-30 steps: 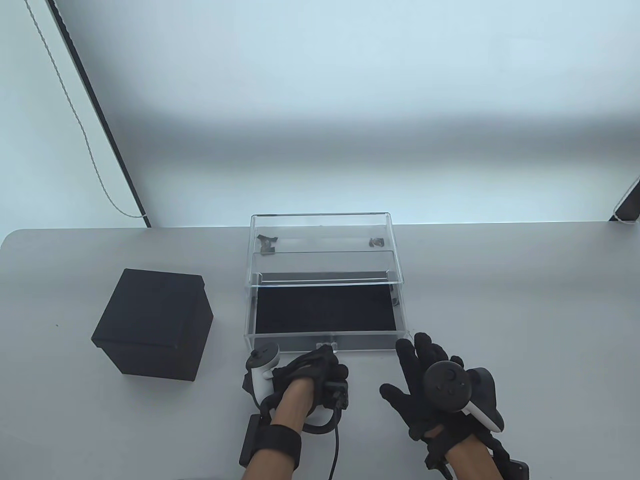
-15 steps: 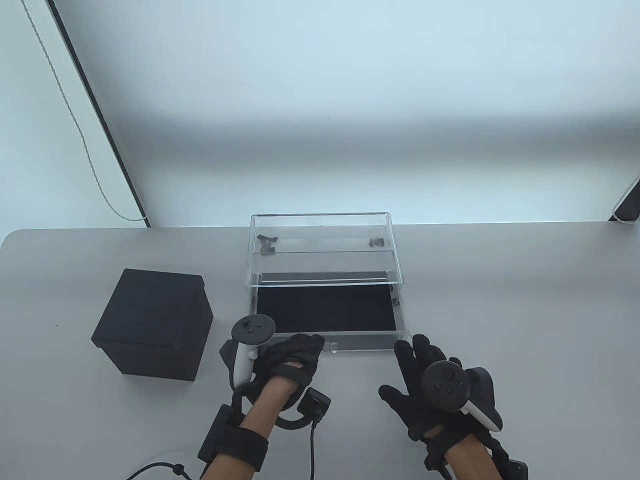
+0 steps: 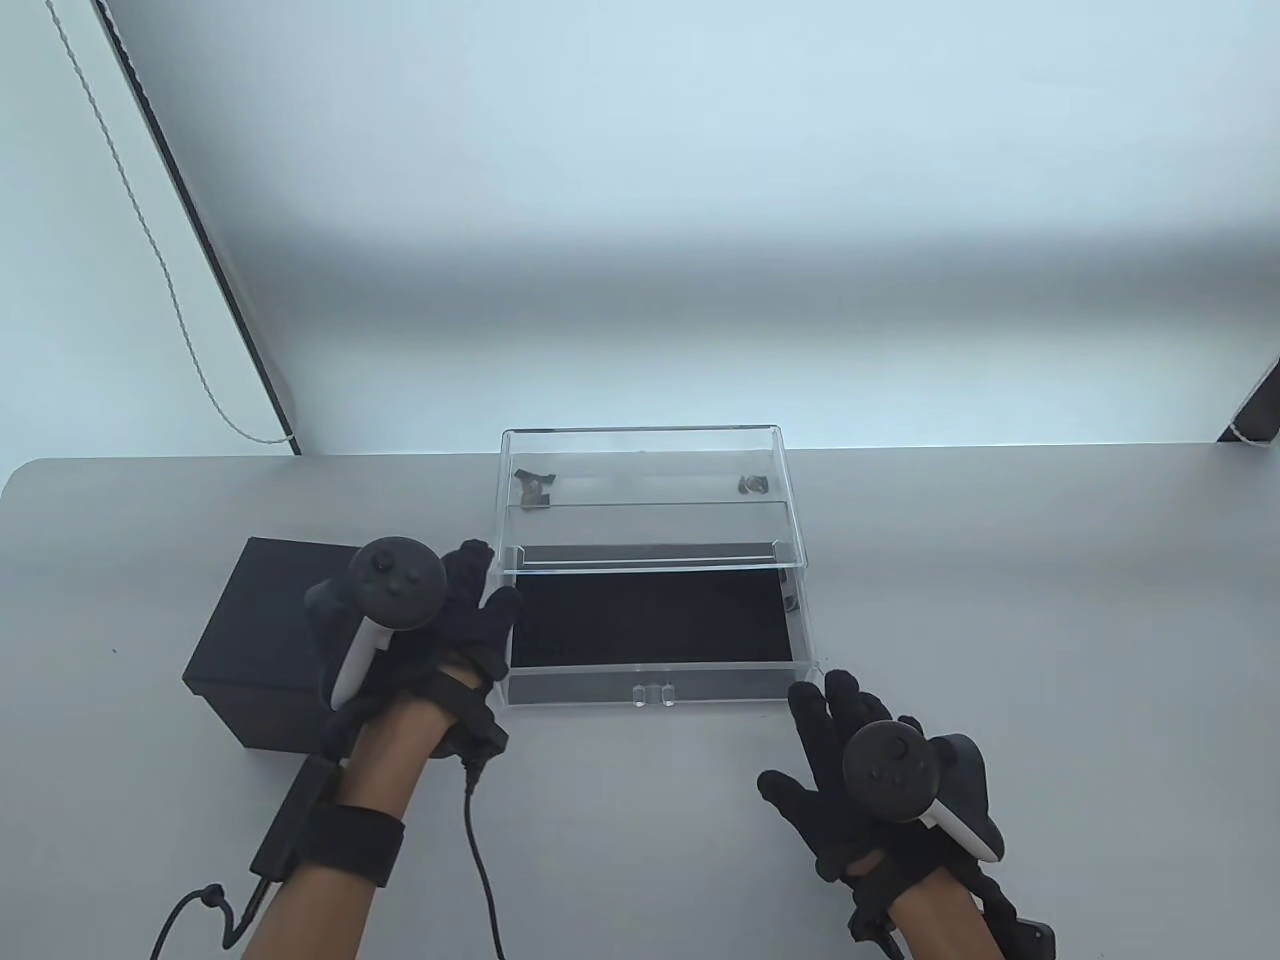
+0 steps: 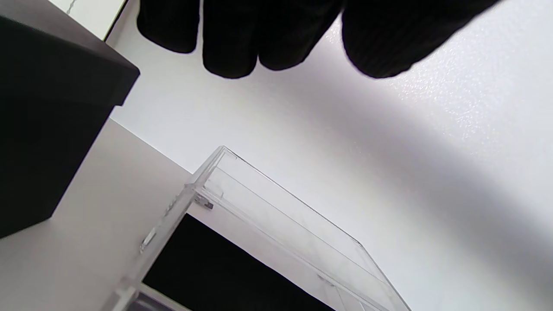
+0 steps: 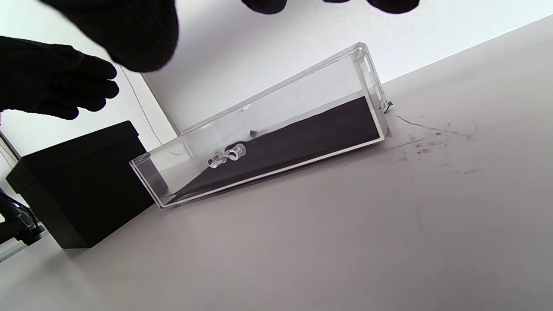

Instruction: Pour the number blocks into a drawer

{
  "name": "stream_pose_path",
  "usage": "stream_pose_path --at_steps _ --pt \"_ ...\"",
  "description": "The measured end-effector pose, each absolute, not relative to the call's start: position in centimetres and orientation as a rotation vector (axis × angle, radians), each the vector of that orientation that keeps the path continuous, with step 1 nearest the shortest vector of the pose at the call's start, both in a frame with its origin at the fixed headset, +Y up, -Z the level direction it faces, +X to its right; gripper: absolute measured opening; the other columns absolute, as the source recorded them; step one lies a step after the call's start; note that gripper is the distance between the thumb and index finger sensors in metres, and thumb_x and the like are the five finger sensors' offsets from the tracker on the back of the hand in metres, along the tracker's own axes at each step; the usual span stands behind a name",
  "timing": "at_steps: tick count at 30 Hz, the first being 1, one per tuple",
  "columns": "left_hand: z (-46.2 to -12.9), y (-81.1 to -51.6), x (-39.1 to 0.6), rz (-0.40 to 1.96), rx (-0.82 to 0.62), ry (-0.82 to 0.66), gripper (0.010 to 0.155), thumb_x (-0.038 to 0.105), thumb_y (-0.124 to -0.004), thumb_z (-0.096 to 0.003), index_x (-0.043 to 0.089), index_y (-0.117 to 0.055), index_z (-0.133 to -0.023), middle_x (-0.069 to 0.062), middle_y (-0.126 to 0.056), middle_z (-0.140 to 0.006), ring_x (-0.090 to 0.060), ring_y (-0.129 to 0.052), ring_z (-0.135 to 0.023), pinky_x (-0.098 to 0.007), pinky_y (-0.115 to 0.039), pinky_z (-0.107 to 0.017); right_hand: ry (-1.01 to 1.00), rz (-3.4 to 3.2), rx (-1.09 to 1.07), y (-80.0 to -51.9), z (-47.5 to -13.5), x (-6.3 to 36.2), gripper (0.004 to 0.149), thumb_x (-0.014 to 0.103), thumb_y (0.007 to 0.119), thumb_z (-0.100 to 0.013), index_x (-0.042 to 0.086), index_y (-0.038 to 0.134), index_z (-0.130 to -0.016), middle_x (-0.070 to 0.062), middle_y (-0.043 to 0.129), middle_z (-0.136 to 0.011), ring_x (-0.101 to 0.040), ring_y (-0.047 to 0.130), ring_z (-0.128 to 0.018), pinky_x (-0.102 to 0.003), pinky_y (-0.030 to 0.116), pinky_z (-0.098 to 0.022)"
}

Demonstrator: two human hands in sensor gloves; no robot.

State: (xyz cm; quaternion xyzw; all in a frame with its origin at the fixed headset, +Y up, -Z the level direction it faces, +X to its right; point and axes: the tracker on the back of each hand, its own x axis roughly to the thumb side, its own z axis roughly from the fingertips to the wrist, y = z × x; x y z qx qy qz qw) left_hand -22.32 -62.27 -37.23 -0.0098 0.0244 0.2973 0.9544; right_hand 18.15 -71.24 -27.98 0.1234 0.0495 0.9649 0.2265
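Observation:
A clear acrylic case [image 3: 645,470] stands mid-table with its drawer [image 3: 650,690] pulled out toward me; the drawer has a black liner [image 3: 650,620] and a small clear knob [image 5: 227,156]. No number blocks show. A closed black box [image 3: 270,640] sits left of the drawer and also shows in the left wrist view [image 4: 47,129]. My left hand [image 3: 470,600] hovers open and empty between the black box and the drawer's left side. My right hand [image 3: 830,740] rests open and empty on the table by the drawer's front right corner.
The grey table [image 3: 1000,600] ends at a pale wall behind the case. A cord [image 3: 170,290] hangs along the wall at the left. Cables [image 3: 480,860] trail from my left wrist over the table front.
My left hand has left the drawer's front knob and moved up and left, opening beside the black box. The drawer stays pulled out. My right hand has not moved.

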Motion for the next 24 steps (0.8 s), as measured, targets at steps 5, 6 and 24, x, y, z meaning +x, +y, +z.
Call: stream_pose_path --at_steps 5,6,24 --pt "-37.9 -62.0 -26.7 0.469 0.002 0.103 0.069 0.054 -0.068 -0.045 0.025 -0.049 -0.105 -0.007 -0.047 -0.118 -0.038 -0.035 -0.108 -0.067 -0.021 -0.074 0.146 2.663 0.347 -71.3 -28.0 18.0 0.087 0.063 0.073 -0.043 0.02 0.03 -0.105 -0.021 0.023 -0.112 -0.055 0.035 -0.098 -0.078 0.026 -0.062" --pt "-37.9 -62.2 -27.6 0.436 0.005 0.119 0.069 0.054 -0.068 -0.0449 0.026 -0.049 -0.105 -0.006 -0.047 -0.118 -0.038 -0.034 -0.108 -0.067 -0.021 -0.074 0.149 2.663 0.348 -71.3 -28.0 18.0 0.086 0.063 0.073 -0.043 0.02 0.03 -0.105 -0.021 0.023 -0.112 -0.055 0.035 -0.098 -0.078 0.026 -0.062" --pt "-37.3 -68.0 -34.0 0.454 0.032 0.123 0.068 0.059 -0.06 -0.0444 0.031 -0.046 -0.105 0.003 -0.034 -0.12 -0.026 -0.021 -0.111 -0.059 -0.01 -0.075 0.23 2.664 0.337 -72.0 -28.2 17.5 0.086 0.062 0.073 -0.044 0.02 0.03 -0.105 -0.02 0.024 -0.112 -0.055 0.035 -0.098 -0.078 0.026 -0.062"
